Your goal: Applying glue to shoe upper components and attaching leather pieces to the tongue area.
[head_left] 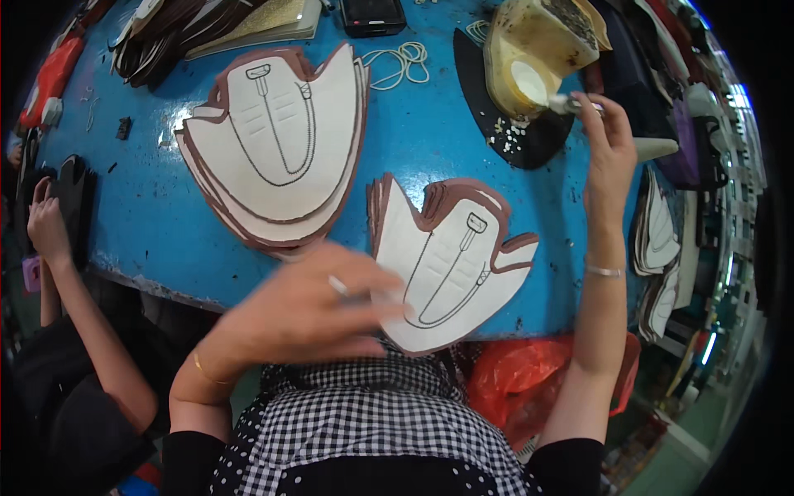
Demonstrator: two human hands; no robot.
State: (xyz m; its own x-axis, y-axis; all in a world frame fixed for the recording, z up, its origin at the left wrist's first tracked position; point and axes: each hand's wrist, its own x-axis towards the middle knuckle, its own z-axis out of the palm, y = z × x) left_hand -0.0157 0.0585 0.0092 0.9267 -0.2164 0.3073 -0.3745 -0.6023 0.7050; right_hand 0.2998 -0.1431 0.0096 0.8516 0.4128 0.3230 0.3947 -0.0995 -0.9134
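Observation:
My right hand (609,140) pinches a small brush (566,103) with a whitish end, beside the mouth of a stained yellowish glue container (506,58); white stuff shows inside that mouth. My left hand (306,302), blurred by motion, has its fingers stretched out over the lower left edge of the nearer stack of white shoe-upper pieces (451,273). These pieces have brown edges and dark stitched lines. Farther left lies a larger stack of similar pieces (277,132). Whether my left fingertips touch the nearer stack, I cannot tell.
Under the glue container is a black sheet (529,149) with white specks. White cord (401,66), a black device (372,15) and dark piled pieces (157,41) lie on the blue table (405,132). Another person's hand (50,223) is at left. A red bag (521,376) hangs below the edge.

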